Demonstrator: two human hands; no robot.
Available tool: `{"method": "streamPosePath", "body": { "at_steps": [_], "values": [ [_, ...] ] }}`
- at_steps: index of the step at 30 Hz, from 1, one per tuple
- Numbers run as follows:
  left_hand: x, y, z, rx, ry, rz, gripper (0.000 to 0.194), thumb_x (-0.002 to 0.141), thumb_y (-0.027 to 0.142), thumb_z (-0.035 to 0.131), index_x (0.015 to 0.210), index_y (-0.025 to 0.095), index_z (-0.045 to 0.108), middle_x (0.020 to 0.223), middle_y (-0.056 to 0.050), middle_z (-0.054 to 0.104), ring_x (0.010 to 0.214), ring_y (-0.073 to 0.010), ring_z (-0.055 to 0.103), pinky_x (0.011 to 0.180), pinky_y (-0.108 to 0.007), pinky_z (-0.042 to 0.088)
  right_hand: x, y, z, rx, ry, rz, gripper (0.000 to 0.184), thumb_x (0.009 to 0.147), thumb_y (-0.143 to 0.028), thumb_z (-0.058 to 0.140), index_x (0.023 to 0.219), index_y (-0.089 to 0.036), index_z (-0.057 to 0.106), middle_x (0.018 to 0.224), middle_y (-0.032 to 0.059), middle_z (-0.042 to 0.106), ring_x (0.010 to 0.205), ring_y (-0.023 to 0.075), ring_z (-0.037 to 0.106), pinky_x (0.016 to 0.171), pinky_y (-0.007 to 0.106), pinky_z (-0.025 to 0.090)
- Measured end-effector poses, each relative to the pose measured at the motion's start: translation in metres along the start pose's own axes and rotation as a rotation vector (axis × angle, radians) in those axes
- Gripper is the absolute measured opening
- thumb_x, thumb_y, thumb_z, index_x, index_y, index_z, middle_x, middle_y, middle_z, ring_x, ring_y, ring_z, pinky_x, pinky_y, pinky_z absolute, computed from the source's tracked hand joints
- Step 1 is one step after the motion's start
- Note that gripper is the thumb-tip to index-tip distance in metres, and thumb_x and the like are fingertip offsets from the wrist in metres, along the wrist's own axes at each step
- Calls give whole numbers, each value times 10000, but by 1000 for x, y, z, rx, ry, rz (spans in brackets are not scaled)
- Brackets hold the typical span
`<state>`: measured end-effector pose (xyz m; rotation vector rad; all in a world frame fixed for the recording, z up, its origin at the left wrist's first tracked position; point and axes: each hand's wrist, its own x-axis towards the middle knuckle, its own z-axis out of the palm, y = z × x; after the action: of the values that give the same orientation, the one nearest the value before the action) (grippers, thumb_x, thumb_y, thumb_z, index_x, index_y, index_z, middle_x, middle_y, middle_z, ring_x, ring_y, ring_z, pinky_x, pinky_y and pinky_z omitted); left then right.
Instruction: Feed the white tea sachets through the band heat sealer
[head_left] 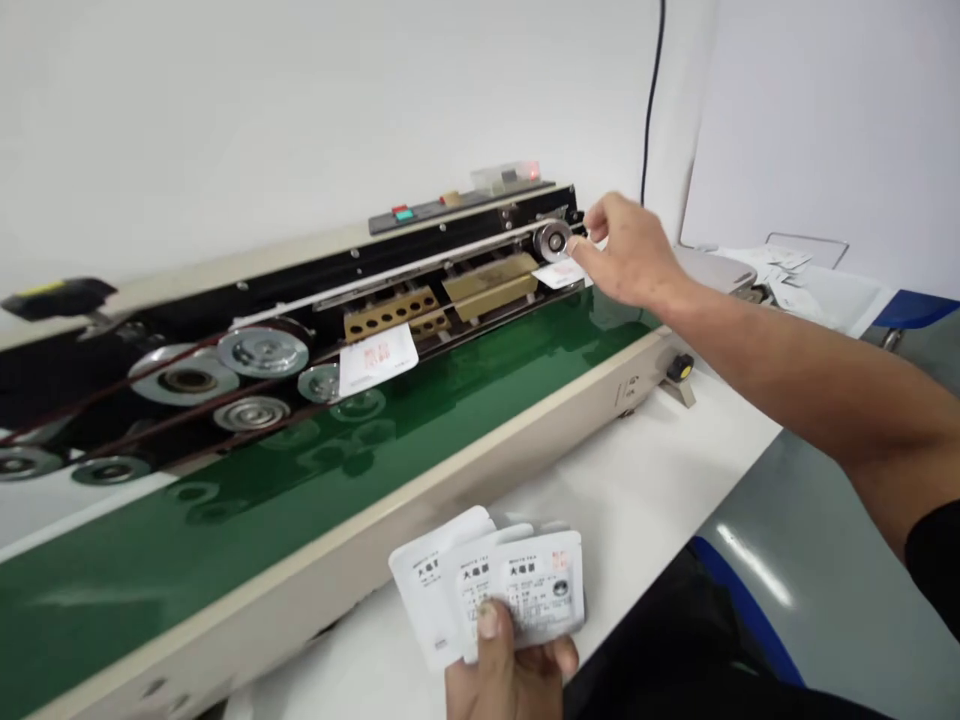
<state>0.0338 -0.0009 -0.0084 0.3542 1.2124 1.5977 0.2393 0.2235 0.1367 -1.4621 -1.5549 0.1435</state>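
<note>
Our left hand (504,675), cut off below, grips fanned white sachets (544,590), rear ones mostly hidden. Right hand (636,250) beside metal roller (553,241), fingers curled; whether they hold anything, we cannot tell.

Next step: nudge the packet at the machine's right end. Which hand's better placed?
Right, most likely. The right hand is right by that packet and appears to hold nothing. The left hand is farther off, on the near side of the green belt, and occupied holding fanned packets.
</note>
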Motion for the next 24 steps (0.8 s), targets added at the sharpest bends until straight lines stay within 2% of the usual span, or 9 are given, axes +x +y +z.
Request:
{"method": "streamPosePath", "body": {
  "at_steps": [2, 4, 6, 8, 10, 13, 16, 21, 24],
  "values": [
    [0, 2, 4, -48, 13, 11, 450, 672, 345, 855, 1058, 247, 647, 696, 36, 715, 467, -155, 599, 316, -215, 435, -43, -16, -9, 23, 10, -204, 133, 877, -244, 661, 919, -212, 539, 928, 30, 612, 859, 201, 598, 829, 363, 481],
    [1, 2, 4, -76, -29, 34, 476, 682, 323, 851, 1107, 257, 647, 726, 34, 721, 517, -172, 628, 314, -215, 446, -95, -28, -16, 154, -92, -330, 118, 921, -294, 609, 919, -218, 519, 830, 4, 571, 666, 151, 530, 648, 318, 465],
    [3, 1, 1, -103, -90, 48, 457, 711, 315, 833, 1129, 258, 656, 757, 19, 724, 562, -179, 648, 329, -209, 461, -146, -32, -18, 269, -209, -445, 168, 890, -310, 636, 947, -227, 501, 808, 4, 521, 678, 163, 506, 610, 320, 452],
    [4, -1, -1, -128, -148, 44, 453, 711, 337, 834, 1123, 241, 672, 763, -5, 727, 544, -174, 639, 345, -214, 472, -186, -30, -13, 354, -286, -404, 317, 852, -315, 667, 1091, -213, 486, 947, 51, 527, 822, 202, 531, 702, 362, 484],
    [6, -3, -3, -148, -167, 37, 446, 720, 373, 828, 1120, 241, 681, 771, -20, 730, 553, -171, 640, 400, -230, 514, -212, -26, -2, 400, -349, -315, 468, 815, -311, 700, 1191, -202, 444, 1064, 86, 504, 931, 228, 523, 776, 396, 489],
    [8, -4, -4, -175, -174, 35, 387, 781, 370, 783, 1140, 274, 677, 786, -1, 725, 611, -157, 653, 511, -249, 569, -231, -22, 17, 431, -427, -197, 510, 788, -278, 716, 1202, -208, 426, 1104, 88, 495, 942, 219, 521, 779, 392, 486],
    [9, -3, -4, -202, -209, 29, 383, 807, 360, 760, 1169, 279, 666, 843, -5, 727, 656, -157, 655, 456, -216, 529, -235, -21, 30, 451, -441, -84, 378, 803, -246, 684, 1112, -217, 468, 1030, 57, 514, 864, 193, 520, 743, 373, 477],
    [8, 0, -4, -243, -286, -5, 382, 862, 356, 693, 1233, 288, 631, 970, -42, 745, 785, -206, 681, 499, -267, 555, -233, -19, 35, 484, -471, 7, 205, 825, -270, 678, 928, -221, 509, 879, 6, 494, 730, 156, 486, 664, 342, 440],
    [8, 0, -4, -254, -298, -21, 367, 897, 357, 641, 1257, 289, 615, 1004, -51, 745, 854, -226, 689, 529, -278, 570, -234, -16, 35, 556, -490, 73, 165, 861, -294, 660, 878, -225, 511, 844, -2, 501, 718, 153, 505, 653, 333, 459]
  ]
}}
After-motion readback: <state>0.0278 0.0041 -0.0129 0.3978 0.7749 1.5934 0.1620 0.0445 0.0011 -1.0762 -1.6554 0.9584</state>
